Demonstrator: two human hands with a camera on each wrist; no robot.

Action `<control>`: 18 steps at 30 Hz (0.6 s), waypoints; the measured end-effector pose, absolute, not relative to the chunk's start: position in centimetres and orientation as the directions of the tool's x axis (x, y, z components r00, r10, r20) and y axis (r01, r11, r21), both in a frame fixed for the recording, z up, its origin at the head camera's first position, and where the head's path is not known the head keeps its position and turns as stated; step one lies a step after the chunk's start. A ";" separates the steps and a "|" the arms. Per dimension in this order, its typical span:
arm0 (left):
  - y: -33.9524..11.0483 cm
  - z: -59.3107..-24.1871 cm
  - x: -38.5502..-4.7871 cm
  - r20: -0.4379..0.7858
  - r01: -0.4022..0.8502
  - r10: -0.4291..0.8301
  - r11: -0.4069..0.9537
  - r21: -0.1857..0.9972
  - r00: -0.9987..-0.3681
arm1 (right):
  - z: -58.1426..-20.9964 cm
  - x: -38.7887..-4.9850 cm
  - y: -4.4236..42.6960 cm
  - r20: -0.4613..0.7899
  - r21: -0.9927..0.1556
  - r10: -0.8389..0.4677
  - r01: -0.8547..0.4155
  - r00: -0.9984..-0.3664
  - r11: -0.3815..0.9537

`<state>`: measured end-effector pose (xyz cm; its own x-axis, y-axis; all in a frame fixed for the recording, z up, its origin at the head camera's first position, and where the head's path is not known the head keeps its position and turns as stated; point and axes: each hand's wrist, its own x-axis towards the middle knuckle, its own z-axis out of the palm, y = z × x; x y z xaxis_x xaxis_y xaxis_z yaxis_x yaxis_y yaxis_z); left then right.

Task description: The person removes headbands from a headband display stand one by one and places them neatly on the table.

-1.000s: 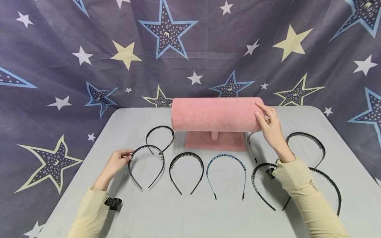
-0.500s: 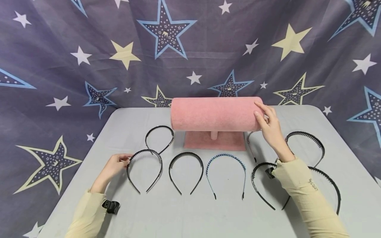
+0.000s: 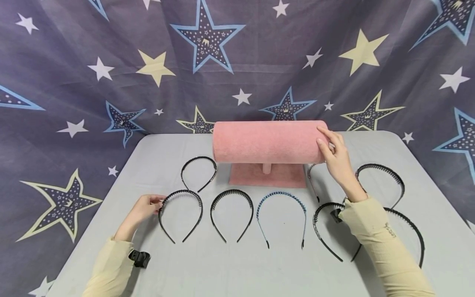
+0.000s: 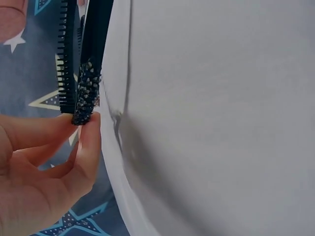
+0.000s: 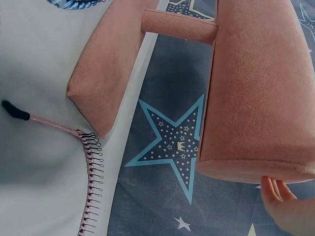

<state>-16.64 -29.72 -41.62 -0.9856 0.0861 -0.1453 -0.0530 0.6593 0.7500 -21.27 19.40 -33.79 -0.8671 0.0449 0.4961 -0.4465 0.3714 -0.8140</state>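
Note:
My left hand (image 3: 146,207) pinches the left side of a black toothed headband (image 3: 202,210) between thumb and fingers. Dark sparkly stones cover the pinched part of the headband (image 4: 87,91) in the left wrist view; whether its tips touch the table cannot be told. At the back, my right hand (image 3: 339,160) holds the right end of a pink headband stand (image 3: 269,142), thumb and forefinger on the roll. In the right wrist view, the other fingers (image 5: 275,189) touch the flat end of the roll (image 5: 258,98).
On the grey-white table (image 3: 237,272) lie another black headband (image 3: 232,192) and a blue one (image 3: 281,193). One more black headband (image 3: 199,157) is behind the held one. A pink one (image 5: 91,172) and several black ones (image 3: 384,168) lie right, partly under my right arm.
My left hand has lowered the black headband and brought it slightly nearer to me, level with the other black headband. The right hand stays on the pink stand.

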 end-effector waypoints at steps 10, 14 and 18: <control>-29.8 -41.9 -16.5 -0.179 -0.077 0.090 0.659 0.748 -0.980 | -33.8 -21.3 19.4 0.499 -0.813 0.043 -0.450 -0.866 0.368; -29.7 -41.8 -16.4 -0.175 -0.069 0.093 0.666 0.742 -0.980 | -33.8 -21.2 19.4 0.492 -0.816 0.042 -0.444 -0.869 0.370; -29.7 -41.7 -16.5 -0.173 -0.065 0.095 0.671 0.738 -0.980 | -33.7 -21.2 19.4 0.495 -0.814 0.044 -0.445 -0.868 0.374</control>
